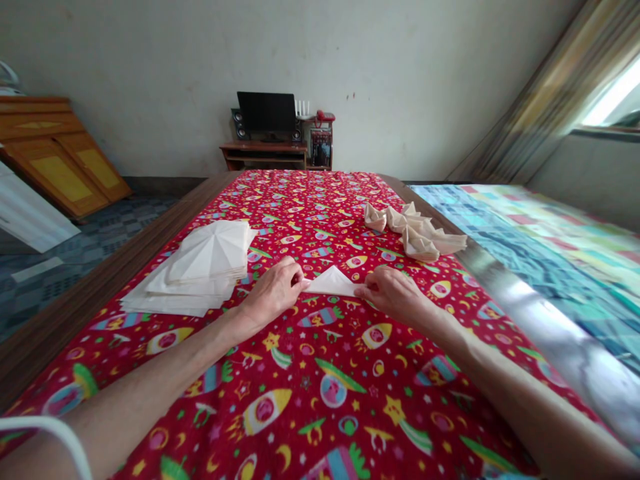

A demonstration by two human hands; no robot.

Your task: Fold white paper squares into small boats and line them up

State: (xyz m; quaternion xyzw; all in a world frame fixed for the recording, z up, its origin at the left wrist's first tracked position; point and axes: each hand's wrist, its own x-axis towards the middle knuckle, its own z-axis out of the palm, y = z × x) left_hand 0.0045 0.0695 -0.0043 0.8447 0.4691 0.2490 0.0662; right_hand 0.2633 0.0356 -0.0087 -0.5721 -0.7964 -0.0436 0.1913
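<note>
Evidently, the left hand (283, 285) and right hand (392, 289) pinch opposite corners of the white folded paper (333, 281), flat on the red-clothed desk (320, 373); the fingertips seem closed, though partly hidden. Paper stack (207, 260) left, folded shapes (414, 231) right.

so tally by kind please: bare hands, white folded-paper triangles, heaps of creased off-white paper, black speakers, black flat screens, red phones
bare hands: 2
white paper triangle between them: 1
creased paper heap: 1
black speakers: 2
black flat screen: 1
red phone: 1
total: 8
</note>
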